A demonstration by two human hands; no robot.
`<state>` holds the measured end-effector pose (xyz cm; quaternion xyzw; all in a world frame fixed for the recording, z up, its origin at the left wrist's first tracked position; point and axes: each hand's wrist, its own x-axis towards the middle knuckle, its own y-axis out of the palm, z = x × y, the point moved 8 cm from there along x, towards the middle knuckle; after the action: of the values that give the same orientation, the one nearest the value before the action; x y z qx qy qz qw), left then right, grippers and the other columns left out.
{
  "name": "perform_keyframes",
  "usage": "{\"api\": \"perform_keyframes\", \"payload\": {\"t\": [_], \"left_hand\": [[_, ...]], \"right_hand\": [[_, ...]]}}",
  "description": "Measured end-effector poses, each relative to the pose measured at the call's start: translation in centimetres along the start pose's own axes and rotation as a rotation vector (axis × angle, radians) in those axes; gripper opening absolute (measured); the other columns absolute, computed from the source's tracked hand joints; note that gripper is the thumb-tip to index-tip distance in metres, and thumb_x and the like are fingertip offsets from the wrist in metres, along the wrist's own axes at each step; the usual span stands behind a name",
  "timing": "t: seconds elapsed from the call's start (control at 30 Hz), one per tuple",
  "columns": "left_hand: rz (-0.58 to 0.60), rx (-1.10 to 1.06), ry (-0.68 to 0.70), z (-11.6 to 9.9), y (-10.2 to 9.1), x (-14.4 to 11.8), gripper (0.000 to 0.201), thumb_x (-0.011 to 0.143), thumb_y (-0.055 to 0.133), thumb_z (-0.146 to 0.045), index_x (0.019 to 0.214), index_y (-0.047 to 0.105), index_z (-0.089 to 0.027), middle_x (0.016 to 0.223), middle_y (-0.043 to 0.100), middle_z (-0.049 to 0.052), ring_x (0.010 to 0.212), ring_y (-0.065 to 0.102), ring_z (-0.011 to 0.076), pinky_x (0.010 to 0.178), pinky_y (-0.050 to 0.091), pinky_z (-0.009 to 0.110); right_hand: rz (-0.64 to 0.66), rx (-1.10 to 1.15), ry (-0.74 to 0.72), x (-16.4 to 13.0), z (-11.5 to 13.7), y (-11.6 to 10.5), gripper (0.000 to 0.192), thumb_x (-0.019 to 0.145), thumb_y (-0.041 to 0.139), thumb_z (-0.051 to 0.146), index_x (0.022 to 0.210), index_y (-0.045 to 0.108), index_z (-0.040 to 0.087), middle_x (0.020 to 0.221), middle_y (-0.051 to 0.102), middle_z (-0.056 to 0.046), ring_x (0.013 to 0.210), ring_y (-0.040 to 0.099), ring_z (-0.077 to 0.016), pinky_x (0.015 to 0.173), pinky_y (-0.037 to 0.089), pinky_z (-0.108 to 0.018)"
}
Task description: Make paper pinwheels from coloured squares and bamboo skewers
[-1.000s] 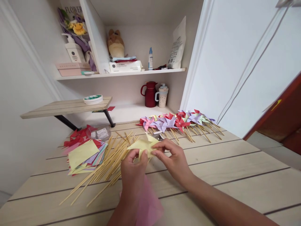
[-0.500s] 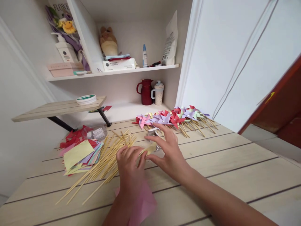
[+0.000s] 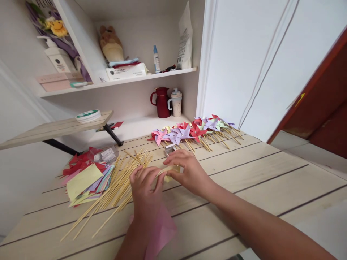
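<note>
Between my two hands is a small piece of pale yellow paper (image 3: 176, 168), bent or folded, much of it hidden by fingers. My left hand (image 3: 146, 182) pinches its left side between thumb and fingers. From the right, my right hand (image 3: 188, 171) closes thumb and fingertips on the same paper. Just beyond the fingers stands a small shiny box (image 3: 169, 150), partly covered by my right hand. A sheet of pink paper (image 3: 162, 231) lies on the table beneath my left forearm.
Thin wooden sticks (image 3: 119, 187) lie loose left of my hands, beside a stack of coloured paper (image 3: 84, 180) and a clear plastic container (image 3: 108, 155). Finished paper pinwheels (image 3: 179, 133) line the back of the table. A low raised shelf (image 3: 65, 126) stands at left.
My right hand's fingers, spread apart before, have closed down on the yellow paper. Small silvery bits beside the paper are now out of sight. The view has shifted slightly right.
</note>
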<state>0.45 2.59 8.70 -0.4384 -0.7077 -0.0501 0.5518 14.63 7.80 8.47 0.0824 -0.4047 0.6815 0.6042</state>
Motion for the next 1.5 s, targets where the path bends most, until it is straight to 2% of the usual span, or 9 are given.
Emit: {"api": "perform_keyframes", "payload": {"t": [0.07, 0.23, 0.3, 0.4, 0.5, 0.7, 0.9, 1.2, 1.5], "left_hand": [[-0.042, -0.062, -0.117, 0.4, -0.6, 0.0, 0.008, 0.086, 0.066, -0.031, 0.087, 0.072, -0.027, 0.086, 0.073, 0.001, 0.085, 0.066, 0.0206, 0.098, 0.039, 0.040], [-0.223, -0.397, -0.641, 3.8, -1.8, -0.9, 0.052, 0.089, 0.061, -0.047, 0.136, 0.054, -0.024, 0.111, 0.066, 0.006, 0.100, 0.062, 0.0204, 0.091, 0.047, 0.034], [-0.173, -0.594, -0.815, 4.9, -0.5, -1.4, 0.053, 0.086, 0.062, -0.054, 0.129, 0.061, -0.021, 0.106, 0.068, 0.006, 0.095, 0.064, 0.0199, 0.090, 0.049, 0.033], [0.042, -0.947, -0.970, 4.7, 2.6, -1.9, 0.050, 0.082, 0.064, -0.059, 0.107, 0.073, -0.017, 0.095, 0.074, 0.009, 0.089, 0.068, 0.0212, 0.088, 0.051, 0.034], [0.173, -1.080, -0.966, 3.5, 3.7, -2.0, 0.042, 0.078, 0.071, -0.053, 0.096, 0.076, -0.015, 0.093, 0.076, 0.011, 0.090, 0.070, 0.0239, 0.086, 0.052, 0.035], [0.178, -1.031, -0.999, 3.1, 3.2, -2.3, 0.034, 0.070, 0.081, -0.039, 0.094, 0.077, -0.015, 0.099, 0.077, 0.012, 0.102, 0.069, 0.0273, 0.097, 0.048, 0.038], [0.206, -0.929, -1.045, 3.3, 2.7, -2.4, 0.032, 0.069, 0.081, -0.039, 0.089, 0.079, -0.014, 0.085, 0.077, 0.010, 0.082, 0.071, 0.0237, 0.084, 0.051, 0.035], [0.137, -0.798, -1.041, 4.0, 2.0, -2.5, 0.025, 0.068, 0.081, -0.037, 0.079, 0.079, -0.015, 0.071, 0.074, 0.005, 0.071, 0.067, 0.0194, 0.069, 0.050, 0.028], [0.052, -0.640, -0.915, 4.4, 1.2, -2.2, 0.017, 0.069, 0.078, -0.034, 0.074, 0.078, -0.018, 0.083, 0.076, 0.007, 0.079, 0.068, 0.0215, 0.069, 0.051, 0.028]], "right_hand": [[0.021, 0.153, 0.179, 0.0, -1.1, 0.2, 0.008, 0.072, 0.077, 0.019, 0.080, 0.076, 0.021, 0.092, 0.075, -0.007, 0.093, 0.064, -0.0245, 0.086, 0.048, -0.040], [0.030, 0.751, 0.647, -1.2, -3.7, 1.9, 0.024, 0.066, 0.081, 0.030, 0.084, 0.075, 0.015, 0.080, 0.075, -0.005, 0.071, 0.065, -0.0191, 0.070, 0.050, -0.032], [-0.002, 0.873, 0.671, -1.2, -3.8, 2.2, 0.029, 0.060, 0.084, 0.030, 0.083, 0.076, 0.014, 0.081, 0.076, -0.006, 0.072, 0.066, -0.0197, 0.073, 0.051, -0.032], [0.025, 0.948, 0.663, -1.2, -3.4, 2.7, 0.033, 0.059, 0.086, 0.031, 0.085, 0.077, 0.014, 0.083, 0.077, -0.008, 0.077, 0.067, -0.0216, 0.075, 0.051, -0.032], [0.071, 0.975, 0.669, -1.4, -3.0, 3.3, 0.035, 0.059, 0.086, 0.032, 0.087, 0.078, 0.014, 0.082, 0.077, -0.008, 0.077, 0.067, -0.0218, 0.074, 0.052, -0.032], [0.067, 0.989, 0.685, -1.7, -3.0, 3.6, 0.031, 0.059, 0.085, 0.028, 0.085, 0.077, 0.015, 0.084, 0.077, -0.008, 0.075, 0.066, -0.0198, 0.072, 0.051, -0.030], [0.094, 0.974, 0.670, -2.0, -3.1, 4.0, 0.030, 0.062, 0.086, 0.029, 0.086, 0.076, 0.014, 0.082, 0.076, -0.007, 0.073, 0.066, -0.0188, 0.073, 0.050, -0.030], [0.113, 0.991, 0.692, -2.2, -3.1, 4.4, 0.033, 0.061, 0.088, 0.030, 0.087, 0.076, 0.012, 0.082, 0.076, -0.008, 0.074, 0.066, -0.0196, 0.073, 0.051, -0.030], [0.135, 0.965, 0.675, -2.2, -2.5, 4.5, 0.034, 0.062, 0.087, 0.032, 0.089, 0.078, 0.013, 0.082, 0.077, -0.008, 0.077, 0.067, -0.0197, 0.076, 0.051, -0.031]]}}
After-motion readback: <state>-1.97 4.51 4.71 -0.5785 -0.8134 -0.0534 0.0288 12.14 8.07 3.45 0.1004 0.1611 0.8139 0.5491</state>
